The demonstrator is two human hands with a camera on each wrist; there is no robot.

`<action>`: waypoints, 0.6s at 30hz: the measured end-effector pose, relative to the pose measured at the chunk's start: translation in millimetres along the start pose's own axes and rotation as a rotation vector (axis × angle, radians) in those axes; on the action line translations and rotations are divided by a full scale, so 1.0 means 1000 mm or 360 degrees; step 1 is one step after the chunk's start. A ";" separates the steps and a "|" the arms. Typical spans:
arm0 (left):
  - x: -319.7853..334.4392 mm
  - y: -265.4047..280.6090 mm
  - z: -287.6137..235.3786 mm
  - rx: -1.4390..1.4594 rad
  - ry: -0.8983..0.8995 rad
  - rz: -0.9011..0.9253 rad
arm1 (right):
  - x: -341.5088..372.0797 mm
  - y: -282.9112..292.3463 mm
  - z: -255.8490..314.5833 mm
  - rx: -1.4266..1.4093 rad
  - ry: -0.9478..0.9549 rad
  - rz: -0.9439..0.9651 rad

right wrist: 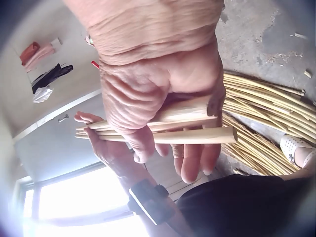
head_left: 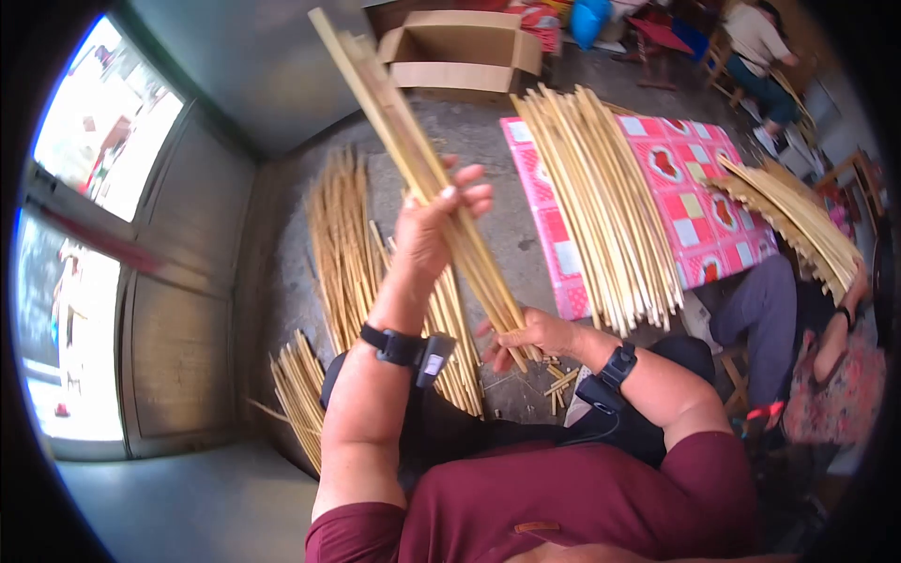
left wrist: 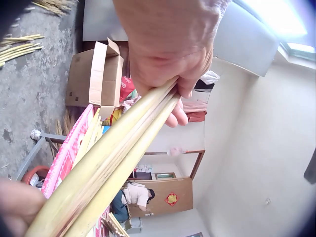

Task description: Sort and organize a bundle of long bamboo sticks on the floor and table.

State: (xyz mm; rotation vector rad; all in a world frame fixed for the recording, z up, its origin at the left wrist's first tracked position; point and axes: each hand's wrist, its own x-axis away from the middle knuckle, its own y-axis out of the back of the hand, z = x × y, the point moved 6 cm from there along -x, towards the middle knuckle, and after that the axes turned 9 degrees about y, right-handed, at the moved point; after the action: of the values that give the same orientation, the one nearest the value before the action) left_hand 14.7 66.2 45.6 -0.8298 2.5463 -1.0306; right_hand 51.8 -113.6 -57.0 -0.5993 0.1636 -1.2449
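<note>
A small bundle of pale yellow stalks [head_left: 399,141] slants across the front of the body. My left hand [head_left: 430,230] grips it around the middle, thumb across the stalks and the other fingers behind. At its lower end my right hand [head_left: 535,338] holds the stalks between thumb and fingers. The right wrist view shows the cut ends [right wrist: 222,135] sticking out past the right palm [right wrist: 158,84]. In the left wrist view the stalks [left wrist: 113,158] run from the left hand [left wrist: 168,54] toward the right hand's fingers at the lower left.
Many stalks [head_left: 601,206] lie on a pink patterned cloth [head_left: 699,272]. More bundles [head_left: 343,244] lie on the floor at the left, with short cut pieces [head_left: 560,383] near the knees. An open cardboard box [head_left: 455,75] stands beyond. Another person [head_left: 760,56] sits at the back right.
</note>
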 end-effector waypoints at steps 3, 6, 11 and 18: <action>-0.007 0.013 -0.010 -0.0018 -0.0136 -0.0014 | 0.006 -0.009 0.029 0.0013 0.0327 0.0098; 0.002 -0.001 -0.006 0.0054 -0.0038 0.0053 | 0.023 -0.008 0.050 0.0098 0.0315 -0.0043; -0.002 0.029 0.008 -0.0286 0.0309 -0.0229 | 0.079 0.067 0.114 0.0887 0.0631 -0.0954; 0.015 0.038 0.023 -0.0609 0.0586 -0.0281 | 0.185 0.155 0.114 0.2196 0.0197 -0.2058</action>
State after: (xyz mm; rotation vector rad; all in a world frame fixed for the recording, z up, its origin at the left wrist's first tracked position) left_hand -2.9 66.3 2.3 -1.0616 3.0942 -0.8136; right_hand 292.4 -216.4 -3.5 0.7509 -1.0869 -2.1859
